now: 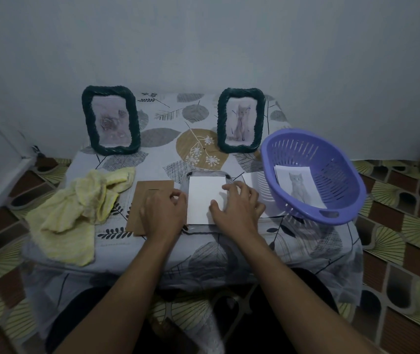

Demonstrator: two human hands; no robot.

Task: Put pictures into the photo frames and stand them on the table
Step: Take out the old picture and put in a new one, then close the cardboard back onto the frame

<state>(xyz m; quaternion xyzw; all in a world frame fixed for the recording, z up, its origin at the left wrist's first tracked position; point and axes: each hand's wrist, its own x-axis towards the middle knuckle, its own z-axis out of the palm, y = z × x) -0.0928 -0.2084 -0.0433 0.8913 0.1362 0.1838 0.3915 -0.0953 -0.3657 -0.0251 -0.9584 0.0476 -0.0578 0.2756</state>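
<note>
Here, in the head view, a leaf-print table (198,118) is carrying everything listed.

- At 6 o'clock a white picture sheet (203,198) is lying blank side up on a face-down frame (208,173).
- The right hand (238,208) is pressing flat on the sheet's right half, fingers spread, gripping nothing.
- The left hand (164,213) is lying over a brown backing board (150,190) at 7 o'clock. Its fingers are curling at the sheet's left edge; I cannot tell whether they are pinching it.
- A rose frame (111,120) is standing at 11 o'clock.
- A cat frame (240,120) is standing at 1 o'clock.
- A purple basket (331,159) at 3 o'clock is holding a cat print (299,185).
- A yellow cloth (76,208) is lying crumpled at 8 o'clock.
</note>
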